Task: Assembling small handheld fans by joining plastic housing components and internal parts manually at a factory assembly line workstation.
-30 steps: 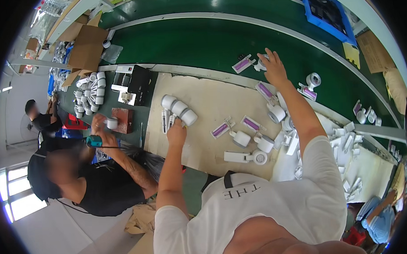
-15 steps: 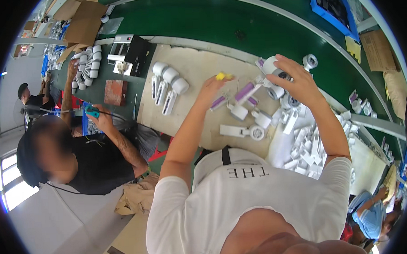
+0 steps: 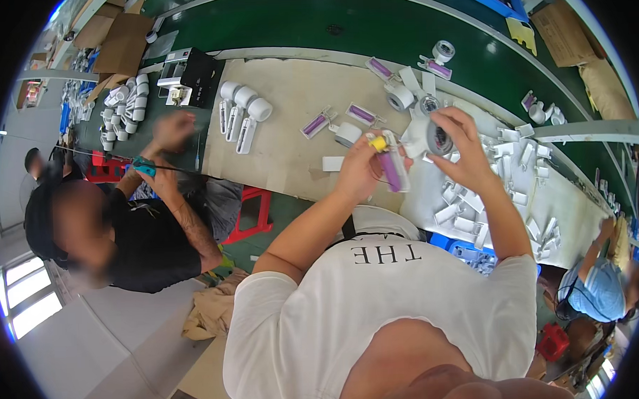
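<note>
Since the earlier frame, the left hand [image 3: 359, 173] is meeting the right hand [image 3: 469, 155] at the white unit [image 3: 417, 138], above the surface [image 3: 283, 155]. Left is gripping the purple-striped handle [image 3: 390, 172], yellow piece [image 3: 378, 143] at fingertips; right is cupping the round head [image 3: 440, 139]. Uneven twisting is possibly stressing the handle.

White short-sleeved T-shirt [image 3: 379, 289] — black lettering [image 3: 386, 253]
</note>
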### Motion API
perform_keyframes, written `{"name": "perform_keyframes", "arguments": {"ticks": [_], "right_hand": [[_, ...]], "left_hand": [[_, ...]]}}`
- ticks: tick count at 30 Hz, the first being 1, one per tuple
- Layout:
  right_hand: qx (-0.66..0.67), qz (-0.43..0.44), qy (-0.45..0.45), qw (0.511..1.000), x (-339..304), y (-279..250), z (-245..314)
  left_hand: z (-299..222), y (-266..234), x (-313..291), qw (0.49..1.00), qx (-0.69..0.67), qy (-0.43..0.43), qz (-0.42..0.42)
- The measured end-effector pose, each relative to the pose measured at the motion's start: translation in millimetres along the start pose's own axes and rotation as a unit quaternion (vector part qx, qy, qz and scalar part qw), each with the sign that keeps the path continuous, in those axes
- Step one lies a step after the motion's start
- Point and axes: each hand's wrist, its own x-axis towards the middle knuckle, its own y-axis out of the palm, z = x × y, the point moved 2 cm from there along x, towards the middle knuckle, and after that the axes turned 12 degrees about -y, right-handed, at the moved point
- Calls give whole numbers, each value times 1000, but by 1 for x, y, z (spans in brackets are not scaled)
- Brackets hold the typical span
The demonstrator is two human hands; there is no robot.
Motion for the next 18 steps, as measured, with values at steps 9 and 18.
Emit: {"name": "perform_keyframes", "arguments": {"ticks": [9,18], "right_hand": [[250,-130,212,936,-76,41,11],[-333,-88,-178,922,-56,-20,32]], "left_hand": [[-5,20,-9,969,193,-152,-7],[9,42,-17,819,554,-137,-55]]}}
